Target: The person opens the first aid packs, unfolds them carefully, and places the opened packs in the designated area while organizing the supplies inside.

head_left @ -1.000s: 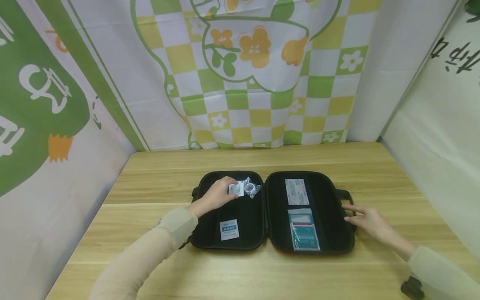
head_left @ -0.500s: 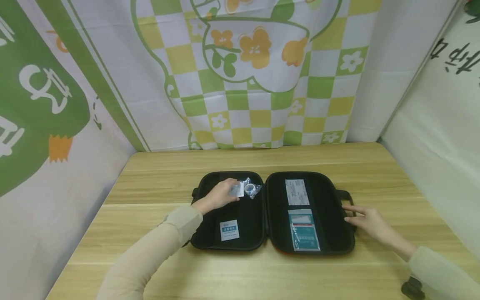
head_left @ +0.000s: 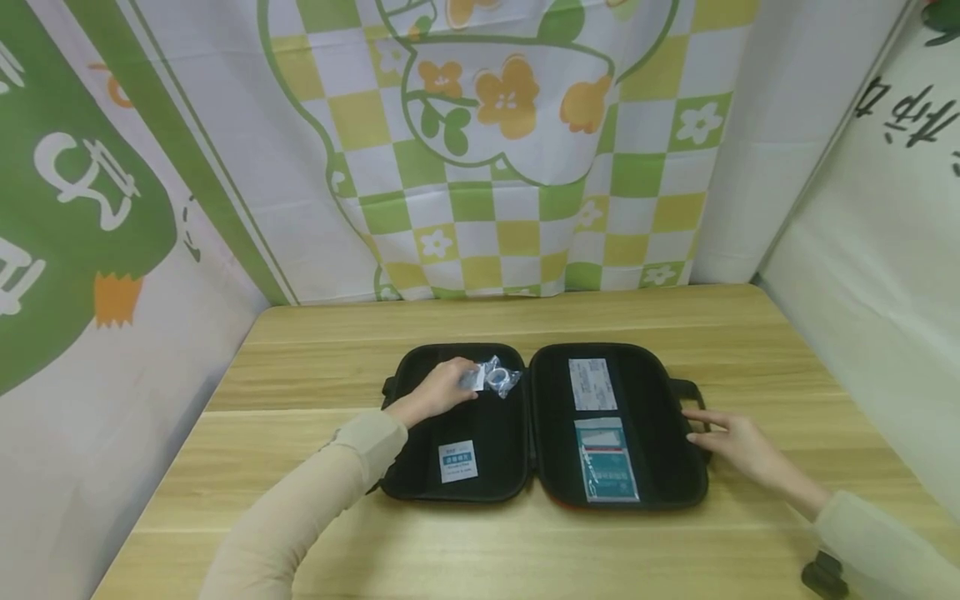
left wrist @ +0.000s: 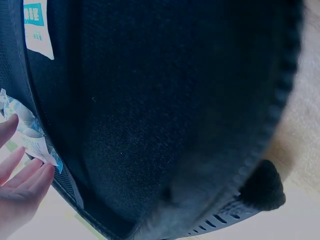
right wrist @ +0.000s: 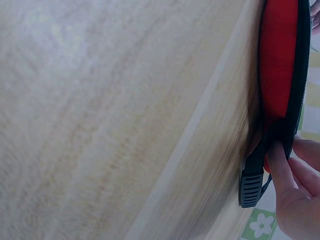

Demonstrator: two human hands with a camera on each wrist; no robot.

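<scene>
A black zip case (head_left: 487, 433) lies opened out flat on the table, its two halves side by side. Over the left half, my left hand (head_left: 438, 392) holds a small white packet (head_left: 479, 379) between thumb and fingertips. Right beside the packet is a white ring-shaped roll (head_left: 499, 378) in clear wrap. Lower in that half lies a white and blue sachet (head_left: 458, 461). My right hand (head_left: 738, 446) grips the case's right edge by the carry handle (head_left: 690, 390). The right wrist view shows its fingers at the strap and the red outer shell (right wrist: 277, 60).
In the right half are a printed white packet (head_left: 592, 384) and a teal packet (head_left: 607, 467) in clear wrap. A small black object (head_left: 825, 575) sits by the right sleeve. Patterned cloth (head_left: 495, 208) hangs behind the wooden table (head_left: 315, 342).
My left hand has shifted slightly to the right over the small packet, now covering more of it. The right hand keeps its place on the case edge.
</scene>
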